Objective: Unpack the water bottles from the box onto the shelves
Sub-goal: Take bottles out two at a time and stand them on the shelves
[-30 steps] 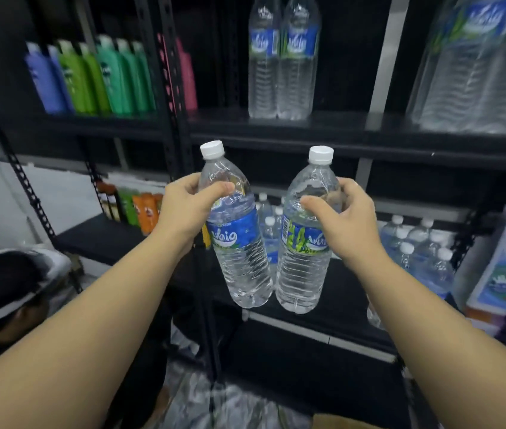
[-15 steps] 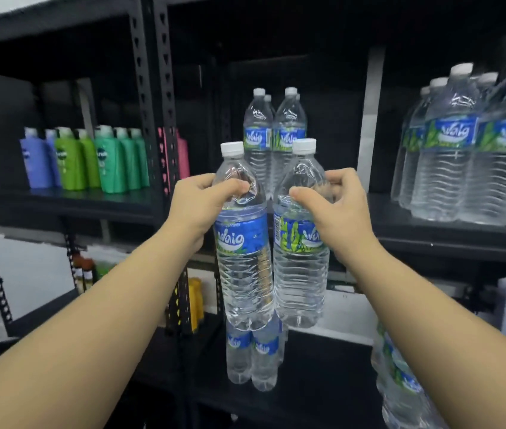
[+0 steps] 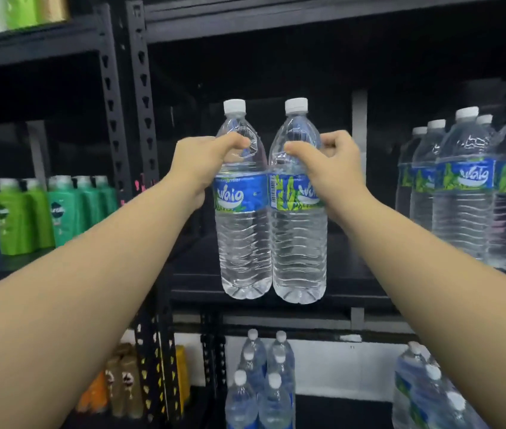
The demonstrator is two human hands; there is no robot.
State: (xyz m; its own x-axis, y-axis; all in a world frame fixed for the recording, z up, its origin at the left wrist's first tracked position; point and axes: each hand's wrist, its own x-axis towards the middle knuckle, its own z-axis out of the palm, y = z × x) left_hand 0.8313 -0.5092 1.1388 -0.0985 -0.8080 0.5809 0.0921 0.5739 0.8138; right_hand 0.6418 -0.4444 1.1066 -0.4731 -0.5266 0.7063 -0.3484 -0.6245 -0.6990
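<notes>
I hold two clear water bottles with white caps and blue-green labels upright, side by side and touching. My left hand (image 3: 202,164) grips the shoulder of the left bottle (image 3: 244,236). My right hand (image 3: 332,168) grips the shoulder of the right bottle (image 3: 299,243). Their bases hang at the front lip of the black middle shelf (image 3: 353,292). Whether they rest on it I cannot tell. The box is out of view.
Several matching bottles (image 3: 462,193) stand at the right of the same shelf. Smaller bottles (image 3: 261,385) sit on the shelf below. Green and blue shampoo bottles (image 3: 28,212) fill the left bay behind a black upright post (image 3: 127,119).
Both hands have lifted the two bottles from below the shelf up to the middle shelf's height. The two bottles standing at the back of that shelf are now hidden behind them.
</notes>
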